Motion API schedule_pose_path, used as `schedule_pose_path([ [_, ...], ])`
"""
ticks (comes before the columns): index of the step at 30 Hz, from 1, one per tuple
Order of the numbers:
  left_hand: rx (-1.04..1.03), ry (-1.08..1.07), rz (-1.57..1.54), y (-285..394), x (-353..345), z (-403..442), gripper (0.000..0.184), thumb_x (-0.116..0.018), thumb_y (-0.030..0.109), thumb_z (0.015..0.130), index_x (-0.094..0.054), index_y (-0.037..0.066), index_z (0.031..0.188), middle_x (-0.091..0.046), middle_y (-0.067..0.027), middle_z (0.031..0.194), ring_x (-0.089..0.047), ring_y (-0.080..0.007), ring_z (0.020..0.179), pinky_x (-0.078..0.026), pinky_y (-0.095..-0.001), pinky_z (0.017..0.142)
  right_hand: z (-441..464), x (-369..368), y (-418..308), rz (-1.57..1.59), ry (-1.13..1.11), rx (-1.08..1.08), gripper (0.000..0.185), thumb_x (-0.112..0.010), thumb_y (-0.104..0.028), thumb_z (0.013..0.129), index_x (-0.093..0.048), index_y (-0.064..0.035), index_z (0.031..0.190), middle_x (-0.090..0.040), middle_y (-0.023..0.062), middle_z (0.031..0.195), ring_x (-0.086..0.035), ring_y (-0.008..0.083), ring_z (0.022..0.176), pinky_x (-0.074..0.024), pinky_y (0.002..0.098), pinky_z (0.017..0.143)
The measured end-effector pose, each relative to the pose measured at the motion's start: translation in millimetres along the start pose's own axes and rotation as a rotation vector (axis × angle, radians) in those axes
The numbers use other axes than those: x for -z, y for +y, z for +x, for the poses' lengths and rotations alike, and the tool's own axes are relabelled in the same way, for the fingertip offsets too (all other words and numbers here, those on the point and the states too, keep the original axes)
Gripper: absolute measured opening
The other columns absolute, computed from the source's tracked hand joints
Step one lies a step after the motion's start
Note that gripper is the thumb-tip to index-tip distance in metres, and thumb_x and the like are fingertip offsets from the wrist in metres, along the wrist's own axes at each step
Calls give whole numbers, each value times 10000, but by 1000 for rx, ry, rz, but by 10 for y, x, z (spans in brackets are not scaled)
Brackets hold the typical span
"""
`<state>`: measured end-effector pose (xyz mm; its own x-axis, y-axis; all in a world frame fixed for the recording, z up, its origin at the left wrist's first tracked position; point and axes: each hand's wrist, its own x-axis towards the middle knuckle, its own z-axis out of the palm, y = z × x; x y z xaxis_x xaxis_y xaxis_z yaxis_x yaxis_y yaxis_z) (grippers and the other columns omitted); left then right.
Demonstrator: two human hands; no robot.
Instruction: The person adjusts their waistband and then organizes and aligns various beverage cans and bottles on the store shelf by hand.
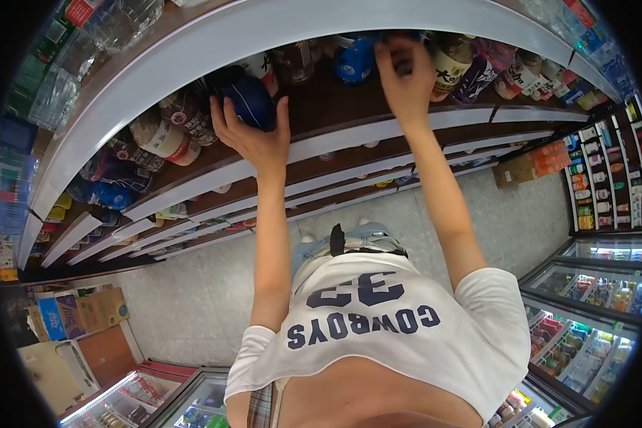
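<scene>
On the brown shelf, a dark blue bottle (pixel 248 98) stands between the thumb and fingers of my left hand (pixel 253 135), which wraps round its near side. My right hand (pixel 409 82) reaches into the same shelf farther right, its fingers curled and blurred by motion. Whatever those fingers hold, if anything, is too smeared to make out. Just left of it stands a bright blue bottle (pixel 355 60). To its right is a bottle with a cream label (pixel 450 65), with a purple-labelled bottle (pixel 481 71) beside it.
A white shelf edge (pixel 264 34) curves above both hands. More bottles, such as one with a white label (pixel 165 141), line the shelf at the left. Lower shelves run beneath. Cardboard boxes (pixel 517 171) stand on the floor at the right; glass-door coolers (pixel 585 328) are behind.
</scene>
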<state>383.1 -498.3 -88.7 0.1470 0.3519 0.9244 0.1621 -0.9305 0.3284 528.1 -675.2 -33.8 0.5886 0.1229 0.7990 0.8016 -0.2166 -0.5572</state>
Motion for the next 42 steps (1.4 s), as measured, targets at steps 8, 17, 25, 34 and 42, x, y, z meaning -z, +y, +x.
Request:
schedule_pose_path([
  [8, -87, 43, -220, 205, -69, -89, 820, -828, 327, 751, -374, 28, 1364, -349, -265, 1427, -321, -430, 1326, -267, -534, 1050, 14, -204, 224, 32, -199, -87, 770, -838, -451, 695, -527, -1, 1236, -675, 183, 1024, -690, 285, 907, -542, 365, 765],
  [17, -73, -79, -280, 706, -428, -71, 849, -800, 332, 763, -331, 8, 1393, -398, -268, 1392, -385, -434, 1268, -304, -524, 1031, 479, -17, 319, 2, -210, -19, 427, -724, -323, 850, -618, -38, 1150, -683, 114, 859, -665, 231, 661, -527, 315, 640],
  [25, -50, -131, -111, 707, -472, -112, 818, -762, 277, 774, -321, -30, 1391, -462, -249, 1320, -472, -410, 1170, -364, -484, 980, 1130, -834, 948, 238, -435, 282, 460, -654, -388, 900, -620, -22, 1176, -644, 187, 1153, -596, 327, 1080, -469, 404, 917],
  [34, 216, -147, -266, 724, -473, -135, 822, -789, 285, 737, -360, -38, 1360, -498, -234, 1253, -532, -376, 1109, -435, -438, 936, 942, 49, 268, -154, -453, 475, 672, -734, -400, 781, -519, -57, 1317, -628, 248, 1117, -582, 400, 1073, -472, 452, 904],
  [42, 134, -15, -187, 739, -374, -177, 633, -804, 252, 771, -480, -26, 1239, -564, -181, 1109, -579, -328, 1035, -471, -381, 888, 678, 954, -160, -226, -691, 85, 792, -739, -356, 752, -412, -79, 1418, -662, 253, 988, -645, 420, 899, -526, 482, 786],
])
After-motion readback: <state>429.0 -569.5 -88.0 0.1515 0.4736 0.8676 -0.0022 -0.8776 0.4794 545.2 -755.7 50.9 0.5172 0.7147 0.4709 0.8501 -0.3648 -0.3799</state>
